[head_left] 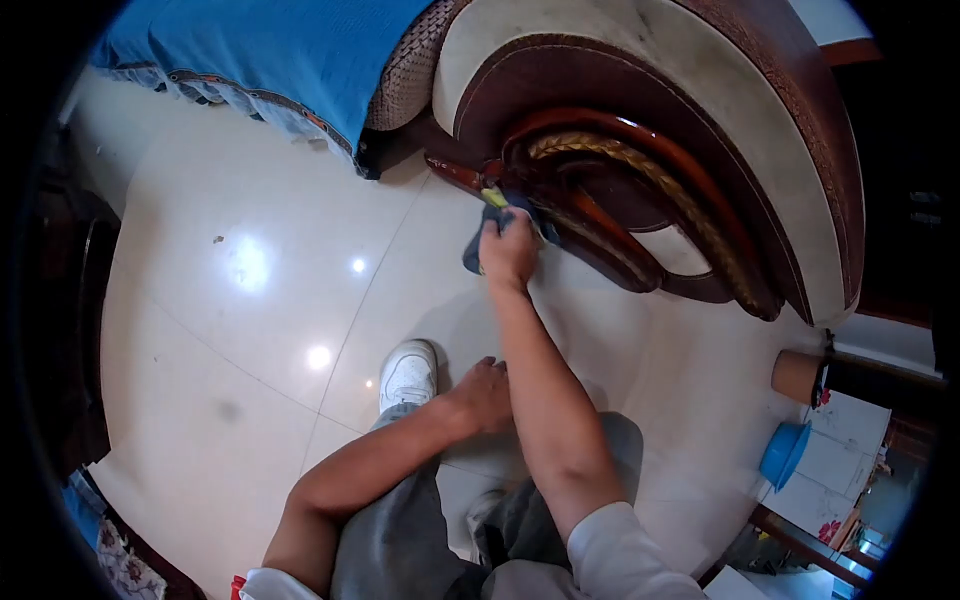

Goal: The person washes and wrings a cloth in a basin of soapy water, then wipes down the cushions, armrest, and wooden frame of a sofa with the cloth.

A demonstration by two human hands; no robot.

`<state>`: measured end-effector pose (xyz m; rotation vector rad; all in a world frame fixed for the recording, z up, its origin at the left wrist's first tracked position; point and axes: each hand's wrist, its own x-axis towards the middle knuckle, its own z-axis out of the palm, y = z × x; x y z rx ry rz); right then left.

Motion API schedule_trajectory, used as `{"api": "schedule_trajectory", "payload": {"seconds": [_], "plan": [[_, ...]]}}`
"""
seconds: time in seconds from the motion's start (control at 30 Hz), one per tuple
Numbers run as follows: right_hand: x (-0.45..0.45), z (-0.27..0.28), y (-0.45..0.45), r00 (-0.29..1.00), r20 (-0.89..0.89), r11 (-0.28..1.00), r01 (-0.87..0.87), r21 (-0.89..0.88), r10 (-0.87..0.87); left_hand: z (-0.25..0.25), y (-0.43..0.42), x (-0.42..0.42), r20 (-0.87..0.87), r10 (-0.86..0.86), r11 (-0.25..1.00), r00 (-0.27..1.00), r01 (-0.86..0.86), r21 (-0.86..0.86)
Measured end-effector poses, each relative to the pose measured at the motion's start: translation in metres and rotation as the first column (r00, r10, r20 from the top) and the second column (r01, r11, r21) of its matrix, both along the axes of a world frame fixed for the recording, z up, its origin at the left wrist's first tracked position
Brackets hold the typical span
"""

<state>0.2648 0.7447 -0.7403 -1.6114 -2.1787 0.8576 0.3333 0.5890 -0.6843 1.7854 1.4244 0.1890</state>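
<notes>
My right hand (510, 250) reaches forward and is closed on a dark grey cloth (474, 250) with a yellow part showing near the fingers. The cloth is at the lower end of the sofa's carved, glossy wooden armrest (605, 235), close above the floor. My left hand (482, 396) is near my knees, partly hidden behind my right forearm. Its fingers do not show well enough to tell whether it holds anything.
The brown and cream leather sofa (780, 130) fills the upper right. A blue cover (270, 60) drapes over the seat. Pale glossy tiles (230, 330) make up the floor. A blue basin (785, 455) and a brown pot (797, 376) stand at the right.
</notes>
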Motion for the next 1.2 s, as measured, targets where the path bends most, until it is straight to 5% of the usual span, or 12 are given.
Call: {"api": "schedule_trajectory", "payload": {"seconds": [0.03, 0.1, 0.23, 0.3, 0.33, 0.4, 0.43, 0.5, 0.83, 0.97, 1.1, 1.2], "plan": [[0.013, 0.005, -0.002, 1.0, 0.0, 1.0, -0.028, -0.01, 0.028, 0.009, 0.003, -0.004, -0.141, -0.159, 0.984, 0.977, 0.145, -0.104], [0.046, 0.018, -0.003, 0.996, -0.002, 0.995, -0.093, -0.03, 0.093, 0.003, 0.0, -0.004, -0.23, 0.025, 0.995, 0.973, -0.046, -0.087], [0.115, 0.03, -0.009, 0.885, -0.462, 0.994, 0.002, -0.109, -0.053, -0.017, -0.008, -0.018, -0.463, 0.384, 0.873, 0.799, -0.478, -0.1], [0.133, 0.04, -0.015, 0.716, -0.647, 0.965, 0.186, -0.184, -0.261, 0.015, 0.01, -0.065, -0.251, 0.601, 0.64, 0.759, -0.645, -0.418], [0.14, 0.047, -0.016, 0.647, -0.65, 0.908, 0.18, -0.379, -0.399, 0.009, 0.007, -0.071, -0.089, 0.739, 0.588, 0.668, -0.703, -0.4], [0.151, 0.059, -0.013, 0.5, -0.57, 0.699, 0.106, -0.707, -0.652, 0.001, 0.004, -0.08, 0.246, 0.89, 0.454, 0.383, -0.794, -0.404], [0.155, 0.063, -0.011, 0.452, -0.576, 0.593, -0.121, -0.796, -0.681, 0.004, 0.007, -0.078, 0.342, 0.887, 0.441, 0.31, -0.789, -0.428], [0.154, 0.067, -0.014, 0.353, -0.568, 0.534, -0.196, -0.822, -0.743, 0.014, 0.012, -0.071, 0.509, 0.848, 0.421, 0.145, -0.769, -0.482], [0.164, 0.041, -0.073, 0.337, -0.621, 0.608, -0.156, -0.778, -0.708, 0.008, 0.021, -0.032, 0.682, 0.708, 0.618, 0.183, -0.627, -0.474], [0.156, 0.065, -0.071, 0.523, -0.733, 0.837, -0.066, -0.544, -0.435, 0.025, 0.023, -0.023, 0.613, 0.77, 0.394, -0.175, -0.626, -0.673], [0.123, 0.078, -0.06, 0.771, -0.608, 0.967, 0.252, 0.018, -0.19, 0.017, 0.032, -0.011, 0.567, 0.823, 0.267, 0.049, -0.912, -0.31], [0.099, 0.101, -0.034, 0.855, -0.519, 0.879, 0.242, 0.411, 0.007, 0.021, 0.028, -0.024, 0.628, 0.775, 0.305, -0.07, -0.829, -0.469]]}}
